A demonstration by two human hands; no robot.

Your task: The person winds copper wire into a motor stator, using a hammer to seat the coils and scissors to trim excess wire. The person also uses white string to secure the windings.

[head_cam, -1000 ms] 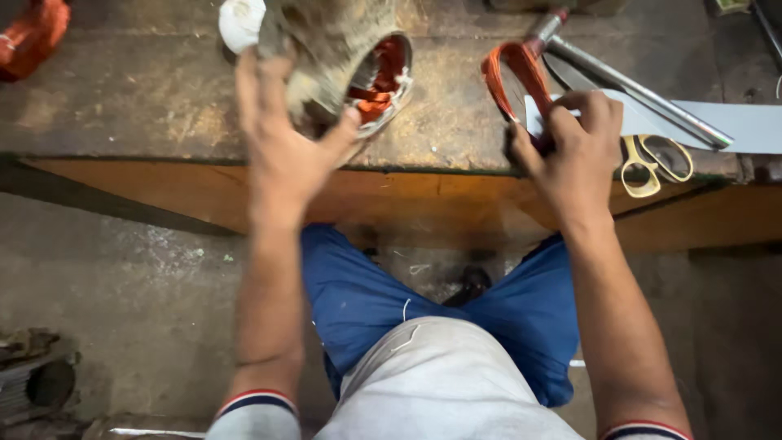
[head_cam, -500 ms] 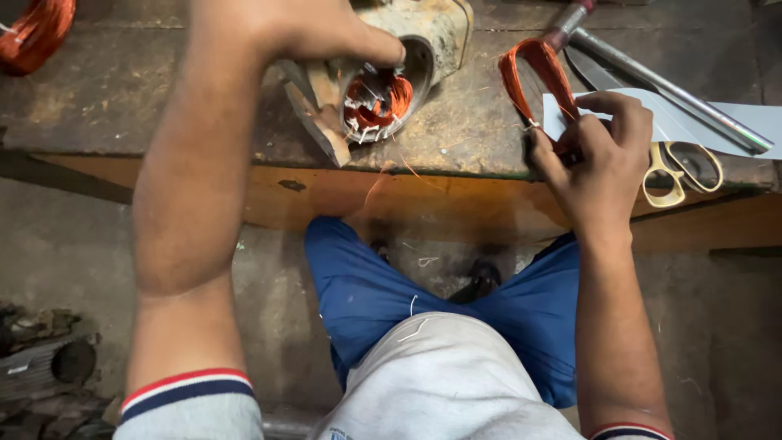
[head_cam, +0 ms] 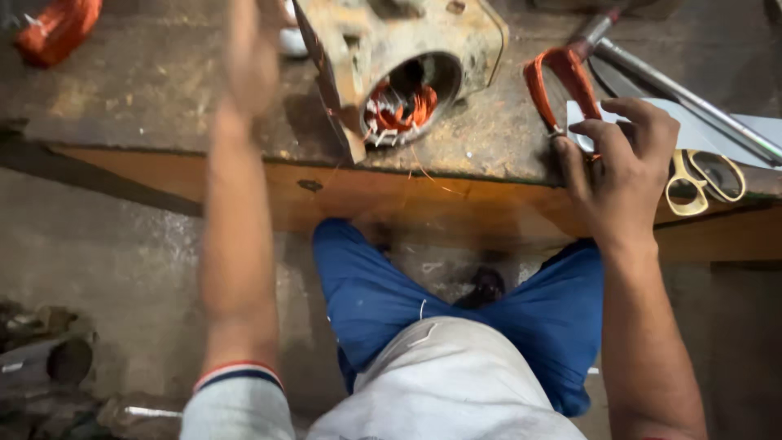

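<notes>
A rusty motor housing (head_cam: 407, 49) lies on the workbench (head_cam: 163, 90), its round opening facing me with copper windings (head_cam: 399, 106) inside. My left hand (head_cam: 252, 49) is raised just left of the housing and is blurred by motion, so its fingers cannot be made out. At the bench's front edge, my right hand (head_cam: 623, 163) pinches the lower end of an orange wire coil loop (head_cam: 562, 77) between thumb and fingers.
Yellow-handled scissors (head_cam: 705, 175) lie right of my right hand on a white sheet (head_cam: 692, 122). A metal rod (head_cam: 684, 94) runs behind them. Another orange coil (head_cam: 57, 28) sits far left. My knees are under the bench edge. Metal parts (head_cam: 49, 358) lie on the floor.
My left hand has come off the motor housing and swung up to its left. The housing now lies with its opening toward me. My right hand stays on the coil loop.
</notes>
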